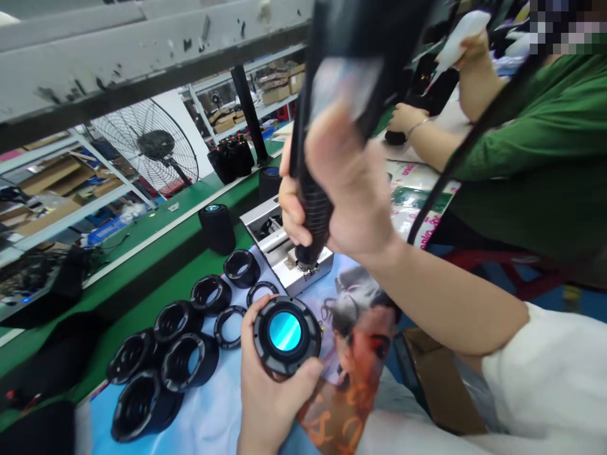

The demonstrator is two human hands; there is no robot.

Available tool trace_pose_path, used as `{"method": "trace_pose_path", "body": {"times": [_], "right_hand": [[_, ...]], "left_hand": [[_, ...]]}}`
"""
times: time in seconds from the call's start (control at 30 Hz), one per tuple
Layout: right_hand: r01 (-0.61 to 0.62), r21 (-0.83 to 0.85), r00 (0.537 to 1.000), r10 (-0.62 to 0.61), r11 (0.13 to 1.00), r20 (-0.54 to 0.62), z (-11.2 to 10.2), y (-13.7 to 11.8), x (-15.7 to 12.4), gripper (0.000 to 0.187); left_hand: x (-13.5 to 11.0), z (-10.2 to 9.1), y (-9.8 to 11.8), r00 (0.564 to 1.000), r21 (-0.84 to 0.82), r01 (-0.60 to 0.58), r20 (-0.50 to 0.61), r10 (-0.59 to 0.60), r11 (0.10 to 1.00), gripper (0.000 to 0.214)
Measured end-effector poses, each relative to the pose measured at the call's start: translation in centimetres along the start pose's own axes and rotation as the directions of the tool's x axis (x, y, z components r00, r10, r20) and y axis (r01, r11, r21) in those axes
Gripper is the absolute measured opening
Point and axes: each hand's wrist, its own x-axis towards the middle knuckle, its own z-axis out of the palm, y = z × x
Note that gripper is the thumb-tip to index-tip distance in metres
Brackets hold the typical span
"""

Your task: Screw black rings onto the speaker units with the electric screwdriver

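My right hand [348, 196] is wrapped round a black electric screwdriver [317, 208], which is blurred and points downward. The tool's lower end is over the front of a silver metal box [303, 278], which looks like a screw feeder; whether the two touch is hard to tell. Lower down, my left hand [272, 385] grips a round black speaker [287, 335] by its sides, its shiny blue disc facing up at me. Two flat black rings [231, 327] lie just left of that hand. Several hollow black ring-shaped housings [190, 361] stand beyond them on a printed sheet [208, 417].
A green conveyor belt [156, 278] runs along the left, carrying a black cylindrical speaker [217, 227]. A fan [156, 144] and shelves with boxes stand behind. At right, a co-worker in a green sleeve [521, 126] holds a white bottle [462, 41]. A grey beam [156, 57] crosses above.
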Motion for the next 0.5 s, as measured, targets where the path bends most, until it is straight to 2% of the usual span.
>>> {"method": "trace_pose_path", "body": {"times": [0.1, 0.2, 0.27, 0.4, 0.5], "right_hand": [[-0.033, -0.067, 0.995, 0.026, 0.997, -0.100, -1.7, 3.0, -0.3, 0.053], [-0.098, -0.057, 0.992, 0.093, 0.994, -0.086, -2.4, 5.1, -0.9, 0.045], [-0.116, -0.048, 0.992, 0.113, 0.992, -0.063, -2.5, 5.5, -1.2, 0.044], [-0.174, -0.003, 0.984, 0.173, 0.985, -0.051, -2.3, 3.8, -1.0, 0.051], [-0.080, 0.043, 0.993, 0.084, 0.996, -0.085, -0.8, 0.1, -0.1, 0.061]], "left_hand": [[0.0, 0.1, 0.2, 1.000, -0.014, 0.018, -0.003, -0.018, 1.000, 0.085], [0.0, 0.1, 0.2, 0.999, -0.043, 0.039, -0.004, -0.040, 0.998, 0.088], [0.0, 0.0, 0.1, 0.999, -0.060, 0.043, 0.001, -0.043, 0.997, 0.088], [0.1, 0.0, -0.1, 1.000, -0.061, 0.026, 0.007, -0.026, 0.998, 0.088], [0.3, 0.0, -0.1, 1.000, -0.052, 0.024, 0.010, -0.024, 0.998, 0.091]]}}
